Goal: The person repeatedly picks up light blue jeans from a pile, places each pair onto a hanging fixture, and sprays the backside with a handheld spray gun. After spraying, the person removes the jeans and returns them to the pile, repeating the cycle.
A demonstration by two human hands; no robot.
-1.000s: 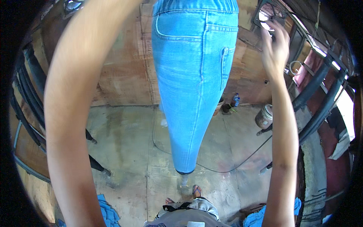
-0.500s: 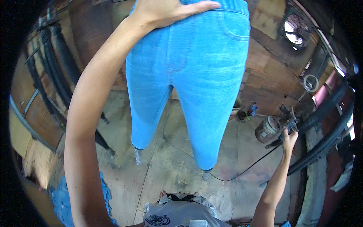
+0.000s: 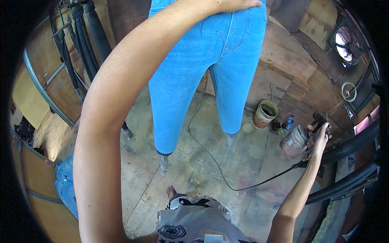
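A pair of light blue jeans [image 3: 190, 77] hangs upright before me, filled out as if on a leg form. Greyish, wrapped-looking ends poke out below both hems. My left hand [image 3: 239, 4] lies across the jeans near the waistband, its visible fingers stretched out; the top edge of the view cuts off part of it. My left forearm covers some of the jeans' upper left side. Off to the right, my right hand [image 3: 321, 137] is closed around a spray gun [image 3: 320, 120] with a cloudy, stained jar [image 3: 294, 142] attached. The gun points away from me, beside the jeans.
A black hose [image 3: 219, 168] loops over the floor to the gun. A dirty bucket [image 3: 265, 114] and small bottle [image 3: 288, 121] stand by the far wall. Thick black tubes flank both sides. A fan [image 3: 346, 45] sits upper right; blue cloth [image 3: 66, 184] lies lower left.
The jeans have turned, with the front seam now further right and the legs shifted. My left hand has moved right along the top. The spray gun stays in my right hand, slightly further right.
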